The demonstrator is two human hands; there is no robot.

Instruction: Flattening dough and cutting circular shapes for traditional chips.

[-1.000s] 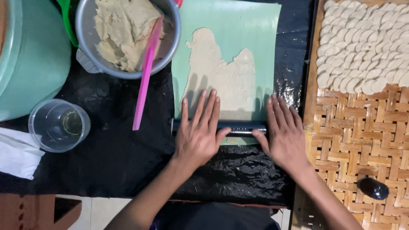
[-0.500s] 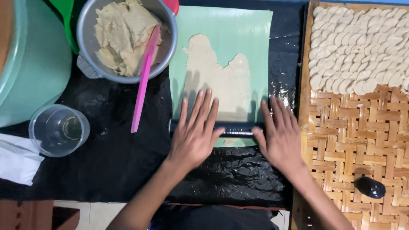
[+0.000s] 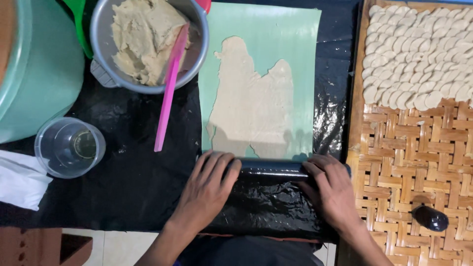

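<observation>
A dark rolling pin (image 3: 271, 168) lies across the near edge of a pale green mat (image 3: 290, 44). On the mat is a thin, ragged sheet of beige dough (image 3: 253, 106). My left hand (image 3: 209, 189) rests flat on the pin's left end, fingers together and pointing away from me. My right hand (image 3: 330, 189) presses on the pin's right end the same way. Both palms lie over the pin rather than gripping it.
A metal bowl of dough (image 3: 145, 42) with a pink spatula (image 3: 170, 88) stands at the back left. A clear cup (image 3: 70, 147), a white cloth (image 3: 19, 180) and a teal tub (image 3: 34, 69) are on the left. A woven tray (image 3: 409, 162) holds several dough discs (image 3: 419, 54) and a small dark object (image 3: 430, 218).
Both hands have drawn the rolling pin back toward me, off the dough sheet to the mat's near edge. More of the flattened dough now shows.
</observation>
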